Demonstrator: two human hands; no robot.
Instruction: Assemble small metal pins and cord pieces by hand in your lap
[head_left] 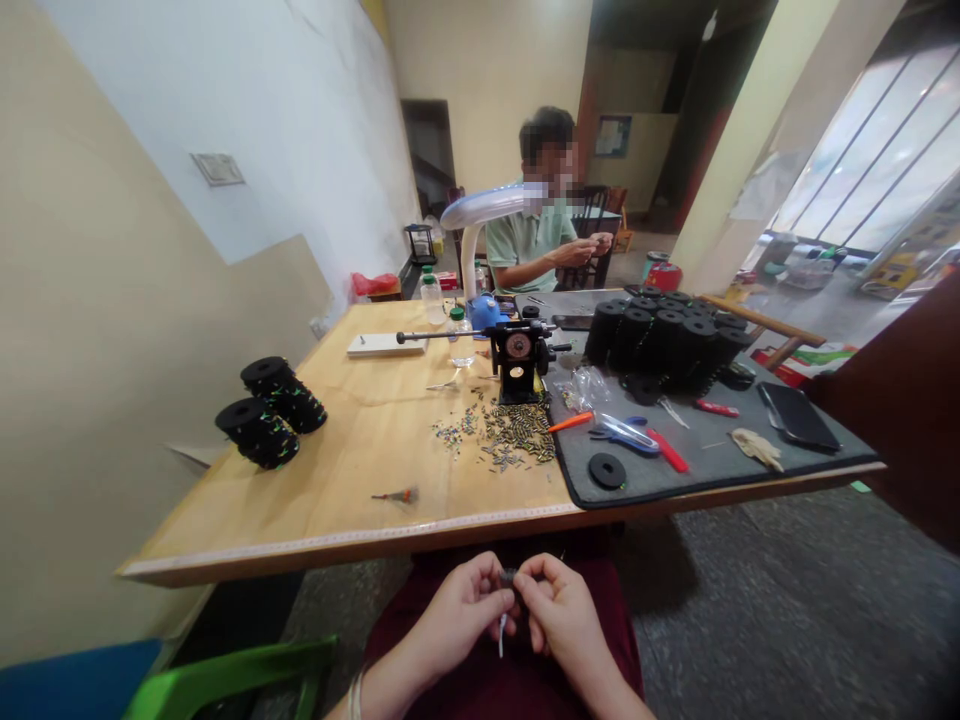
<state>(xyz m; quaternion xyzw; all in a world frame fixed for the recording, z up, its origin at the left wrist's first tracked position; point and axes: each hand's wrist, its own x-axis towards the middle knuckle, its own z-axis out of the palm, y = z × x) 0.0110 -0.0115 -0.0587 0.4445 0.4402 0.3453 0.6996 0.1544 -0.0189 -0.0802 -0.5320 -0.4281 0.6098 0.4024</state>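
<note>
My left hand [466,612] and my right hand [561,608] meet above my lap, just below the table's front edge. Fingers on both sides pinch a small dark piece [509,577], mostly covered by the fingertips, so its kind cannot be made out. From under my left thumb a thin white strip [502,636] hangs down. On the table beyond lie a heap of small striped pieces [517,432], a scatter of tiny coloured bits [456,432] and a small brush-like bundle [397,496]. Behind the heap stands a black hand-cranked winder [517,362].
Two wound black spools [257,432] stand at the left. On the grey mat [675,472] are many black spools [667,335], blue-handled pliers [626,433], a flat spool [607,470] and a phone [799,416]. A co-worker [529,250] sits across the table behind a lamp [471,250].
</note>
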